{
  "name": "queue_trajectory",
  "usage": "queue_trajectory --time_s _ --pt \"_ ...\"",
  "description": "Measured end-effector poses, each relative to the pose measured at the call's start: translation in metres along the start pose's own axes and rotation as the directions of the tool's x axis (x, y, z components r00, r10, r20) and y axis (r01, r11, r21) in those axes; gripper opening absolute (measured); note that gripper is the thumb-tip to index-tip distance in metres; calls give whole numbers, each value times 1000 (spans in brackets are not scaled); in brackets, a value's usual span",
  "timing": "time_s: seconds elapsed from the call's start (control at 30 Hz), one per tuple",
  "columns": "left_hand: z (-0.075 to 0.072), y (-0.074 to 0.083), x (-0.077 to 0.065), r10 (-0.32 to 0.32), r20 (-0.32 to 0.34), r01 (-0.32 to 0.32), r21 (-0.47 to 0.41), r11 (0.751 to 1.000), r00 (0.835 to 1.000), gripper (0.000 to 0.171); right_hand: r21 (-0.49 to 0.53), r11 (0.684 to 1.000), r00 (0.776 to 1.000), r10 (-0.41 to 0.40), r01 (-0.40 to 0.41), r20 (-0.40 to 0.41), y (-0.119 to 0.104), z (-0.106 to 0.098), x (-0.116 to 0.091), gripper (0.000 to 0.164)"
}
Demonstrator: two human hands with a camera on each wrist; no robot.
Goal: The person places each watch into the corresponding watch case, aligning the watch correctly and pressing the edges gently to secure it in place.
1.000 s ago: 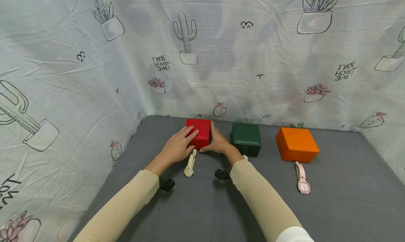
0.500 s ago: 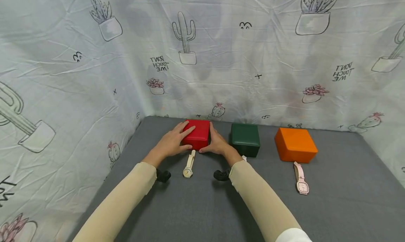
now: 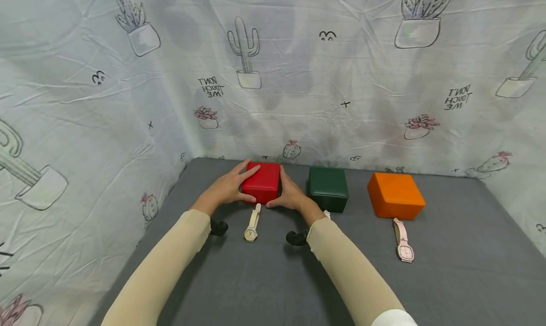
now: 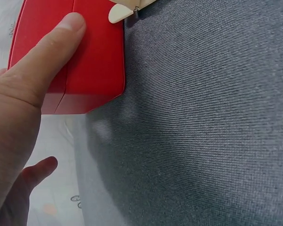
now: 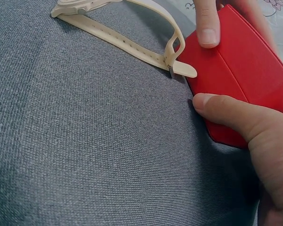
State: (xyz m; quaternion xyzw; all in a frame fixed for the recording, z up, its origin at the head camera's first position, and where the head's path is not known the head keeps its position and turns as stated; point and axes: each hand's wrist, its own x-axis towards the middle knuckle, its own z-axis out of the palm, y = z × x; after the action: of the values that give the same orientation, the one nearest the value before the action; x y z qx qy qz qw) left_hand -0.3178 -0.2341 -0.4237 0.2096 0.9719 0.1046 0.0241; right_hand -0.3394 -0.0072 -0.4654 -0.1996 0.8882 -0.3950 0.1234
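A closed red box (image 3: 262,184) stands at the back left of the table, with a hand at either side. My left hand (image 3: 223,189) holds its left part, thumb (image 4: 56,47) against the front near the lid seam and fingers reaching over the top edge. On the right side, my right hand (image 3: 292,193) grips the box, its thumb (image 5: 226,109) on the lower front and its fingers along the side, partly hidden. A cream watch (image 3: 252,223) lies just in front, its strap end touching or nearly touching the box front in the right wrist view.
A green box (image 3: 328,188) stands right of my right hand, with a white watch (image 3: 326,214) mostly hidden by the forearm. Farther right are an orange box (image 3: 395,195) and a pink watch (image 3: 403,240). A patterned cloth (image 3: 298,94) hangs behind the grey table (image 3: 256,288).
My left hand has shifted left from the box's top and front to its left part, thumb now on the front. The right hand stays at the right side. The view has drifted slightly.
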Motion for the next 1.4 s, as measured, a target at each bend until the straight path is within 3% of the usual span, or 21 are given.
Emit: queue_trajectory --time_s 0.27,0.8,1.4 --pt "-2 -1 4 -19 35 20 -39 999 999 96 1 1000 1000 -13 13 -6 0 1 0 125" --pt "-15 3 6 -41 100 45 -36 998 994 92 20 1000 1000 -7 8 -22 1 0 2 125" --pt "-22 4 1 -25 -8 25 4 1000 1000 76 -1 1000 999 29 -30 -26 1 2 3 129"
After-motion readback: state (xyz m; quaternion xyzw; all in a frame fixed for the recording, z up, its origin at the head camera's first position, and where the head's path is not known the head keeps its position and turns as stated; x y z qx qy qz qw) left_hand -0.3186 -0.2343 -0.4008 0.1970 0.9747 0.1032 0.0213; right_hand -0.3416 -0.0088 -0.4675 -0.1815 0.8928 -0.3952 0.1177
